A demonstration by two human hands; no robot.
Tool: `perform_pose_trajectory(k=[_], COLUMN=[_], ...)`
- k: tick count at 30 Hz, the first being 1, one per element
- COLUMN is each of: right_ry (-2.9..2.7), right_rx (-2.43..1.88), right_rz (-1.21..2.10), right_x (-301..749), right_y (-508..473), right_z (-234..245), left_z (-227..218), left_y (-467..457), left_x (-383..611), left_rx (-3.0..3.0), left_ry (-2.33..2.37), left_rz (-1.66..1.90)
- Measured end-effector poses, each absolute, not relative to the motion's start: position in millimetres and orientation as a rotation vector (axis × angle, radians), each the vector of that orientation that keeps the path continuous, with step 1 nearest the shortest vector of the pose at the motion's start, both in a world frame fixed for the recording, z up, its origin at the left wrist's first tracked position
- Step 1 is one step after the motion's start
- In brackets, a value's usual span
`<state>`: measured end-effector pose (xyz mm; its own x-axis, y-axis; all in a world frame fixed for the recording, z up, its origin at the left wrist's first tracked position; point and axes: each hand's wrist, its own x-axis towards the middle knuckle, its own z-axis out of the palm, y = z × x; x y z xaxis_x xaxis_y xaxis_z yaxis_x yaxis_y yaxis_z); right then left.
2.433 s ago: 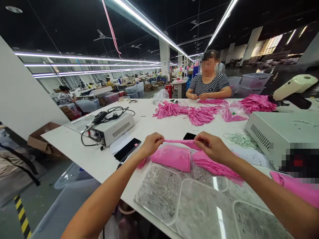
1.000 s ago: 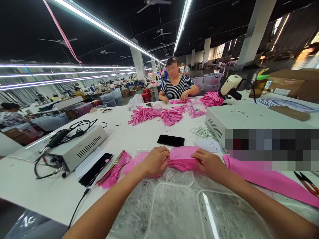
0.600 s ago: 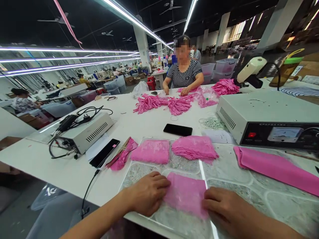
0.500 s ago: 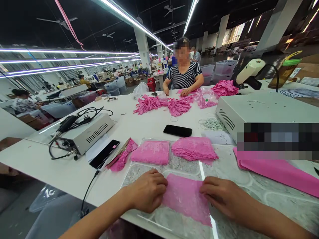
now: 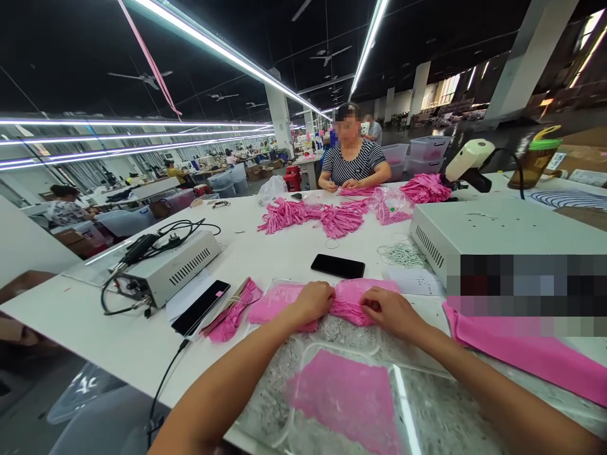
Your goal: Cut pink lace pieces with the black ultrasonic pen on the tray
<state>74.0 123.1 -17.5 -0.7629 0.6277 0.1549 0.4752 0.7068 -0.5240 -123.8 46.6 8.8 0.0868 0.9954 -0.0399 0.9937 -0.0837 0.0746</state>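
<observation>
A stack of pink lace pieces (image 5: 351,303) lies on the marble-patterned mat (image 5: 322,344). My left hand (image 5: 315,302) is at its left edge, fingers curled down onto the lace. At the right edge, the thumb and fingertips of my right hand (image 5: 386,311) pinch the lace; how many layers they hold is hidden. Partly behind my left forearm sits a second pink stack (image 5: 272,304). Nearer to me, a single pink piece (image 5: 351,398) lies flat on the mat, untouched.
Two phones, one black (image 5: 337,265) and one with a cable (image 5: 202,306), lie on the white table. Grey machine boxes stand left (image 5: 184,265) and right (image 5: 502,221). A co-worker (image 5: 355,161) in stripes sits opposite, behind bundles of pink strips (image 5: 339,218). Pink cloth (image 5: 526,351) lies right.
Both hands have moved away from me, off the single flat piece and up to the right-hand stack. That piece stays lying on the mat. The view has tilted up slightly.
</observation>
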Motion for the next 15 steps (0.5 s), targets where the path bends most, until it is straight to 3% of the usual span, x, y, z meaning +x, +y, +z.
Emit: perform_pose_trajectory(k=[7, 15], right_ry=[-2.63, -2.625], right_rx=[-0.858, -0.9], right_rz=[0.714, 0.707], right_x=[78.4, 62.0], right_y=[122.0, 119.3], right_z=[-6.2, 13.7], left_z=[23.8, 31.8], left_y=[48.5, 48.2], left_x=[-129.5, -125.1], left_rx=[2.314, 2.373], left_ry=[1.998, 2.01], left_rz=[-0.012, 0.207])
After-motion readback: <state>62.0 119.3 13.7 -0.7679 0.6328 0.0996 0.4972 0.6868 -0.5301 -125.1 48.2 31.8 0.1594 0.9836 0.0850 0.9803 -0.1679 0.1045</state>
